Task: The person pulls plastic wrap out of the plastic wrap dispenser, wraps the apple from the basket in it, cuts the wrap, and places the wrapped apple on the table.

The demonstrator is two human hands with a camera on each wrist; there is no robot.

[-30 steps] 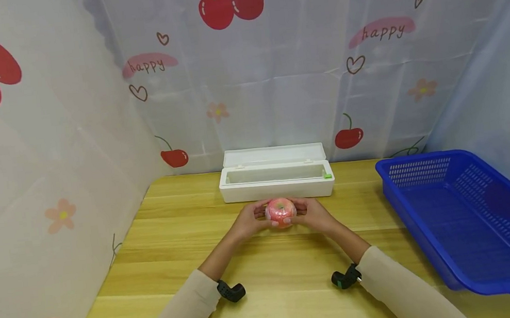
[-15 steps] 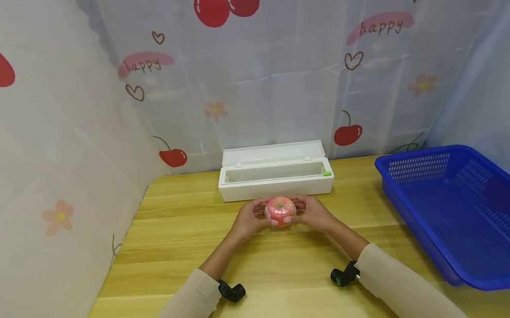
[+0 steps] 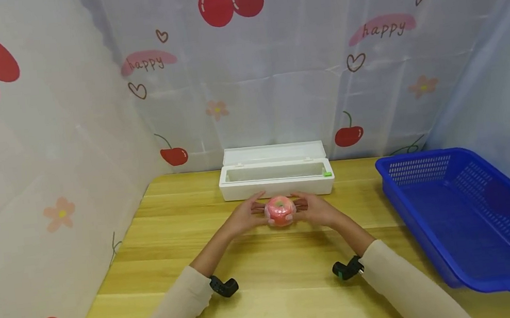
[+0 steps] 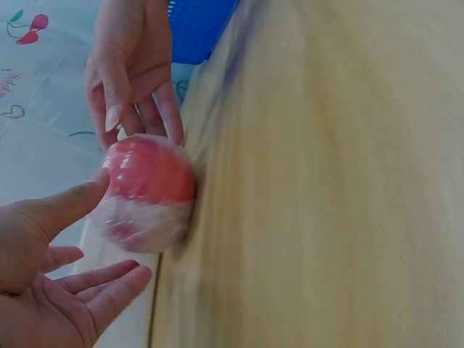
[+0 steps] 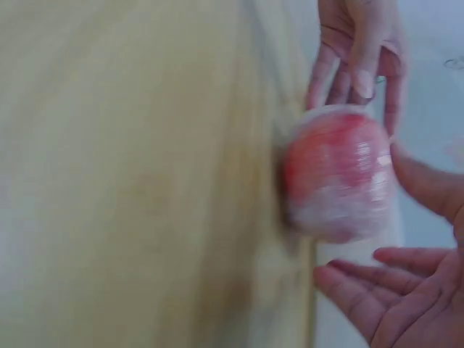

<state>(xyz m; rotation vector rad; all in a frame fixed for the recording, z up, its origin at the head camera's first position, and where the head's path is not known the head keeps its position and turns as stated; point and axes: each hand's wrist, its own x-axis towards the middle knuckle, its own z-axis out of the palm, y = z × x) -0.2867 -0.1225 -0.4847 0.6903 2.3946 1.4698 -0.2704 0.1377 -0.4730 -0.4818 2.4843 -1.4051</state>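
A red apple (image 3: 280,210) wrapped in clear plastic film sits on the wooden table between the two hands. To its left is my left hand (image 3: 245,216), fingers spread; in the left wrist view its thumb (image 4: 76,206) reaches the wrapped apple while the other fingers stand apart from it. My right hand (image 3: 317,209) mirrors it on the right, and in the right wrist view its fingers (image 5: 377,283) are loose and apart from the fruit. Just behind the apple stands a long white box (image 3: 276,188) with its lid raised and a small green piece at its right front edge.
A blue plastic basket (image 3: 425,245) with perforated sides stands at the right of the wooden table (image 3: 278,291). Curtains (image 3: 276,94) printed with cherries enclose the back and both sides. Each wrist wears a small black device.
Both hands have loosened from the apple: their fingers have spread and moved slightly outward. The apple and the white box have stayed in place.
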